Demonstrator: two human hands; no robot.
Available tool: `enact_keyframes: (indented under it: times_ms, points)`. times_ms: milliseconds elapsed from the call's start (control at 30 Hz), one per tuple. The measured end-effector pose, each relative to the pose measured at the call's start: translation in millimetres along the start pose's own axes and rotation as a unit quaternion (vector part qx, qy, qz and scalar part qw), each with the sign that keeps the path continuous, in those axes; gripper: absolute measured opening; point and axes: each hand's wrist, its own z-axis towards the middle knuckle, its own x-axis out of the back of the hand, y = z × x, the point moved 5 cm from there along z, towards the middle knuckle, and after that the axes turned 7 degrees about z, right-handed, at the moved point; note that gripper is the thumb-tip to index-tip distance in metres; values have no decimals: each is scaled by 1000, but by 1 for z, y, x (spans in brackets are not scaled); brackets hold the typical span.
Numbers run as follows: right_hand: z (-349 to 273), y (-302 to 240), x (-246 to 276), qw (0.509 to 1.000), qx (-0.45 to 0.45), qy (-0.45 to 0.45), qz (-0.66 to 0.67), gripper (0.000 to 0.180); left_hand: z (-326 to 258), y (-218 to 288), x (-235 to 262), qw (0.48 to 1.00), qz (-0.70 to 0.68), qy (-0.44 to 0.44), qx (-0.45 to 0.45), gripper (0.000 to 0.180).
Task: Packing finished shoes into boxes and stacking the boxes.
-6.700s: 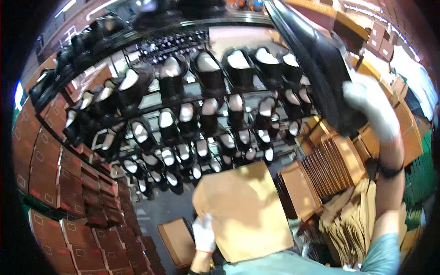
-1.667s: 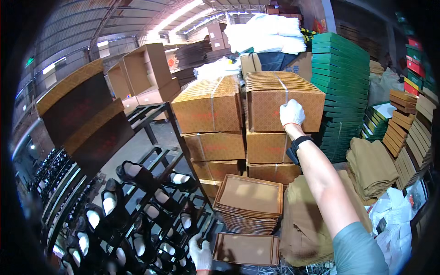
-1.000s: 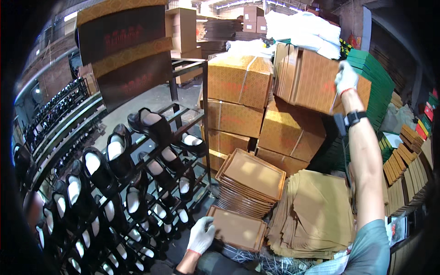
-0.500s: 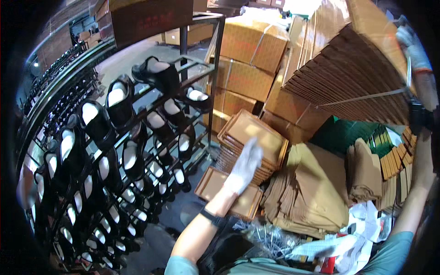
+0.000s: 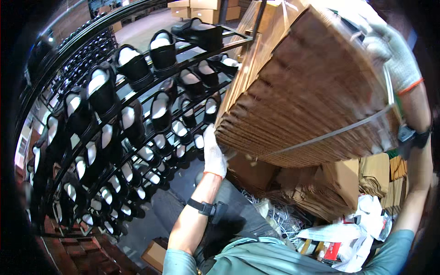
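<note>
Between the right grip (image 5: 384, 51), apparently curled on its strap (image 5: 389, 87), and the left grip (image 5: 214, 158), closure unclear, a carton bundle (image 5: 311, 91) tilts, presumably sharing weight.

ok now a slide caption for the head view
Gloved right hand gripping a strapped bundle of brown cardboard, gloved left hand at its left end, beside a rack of black shoes.

Strapped cardboard bundle (image 5: 316, 87) blurred, distant shoes (image 5: 88, 56) indistinct
</note>
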Motion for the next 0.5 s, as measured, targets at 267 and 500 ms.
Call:
enact_keyframes:
  times_ms: [267, 500]
  points:
    - [21, 212, 58, 986, 19, 165, 15, 14, 47, -64, 61, 990, -42, 45, 125, 105]
    - [58, 286, 150, 964, -118, 210, 112, 20, -45, 41, -71, 746, 441, 139, -479, 60]
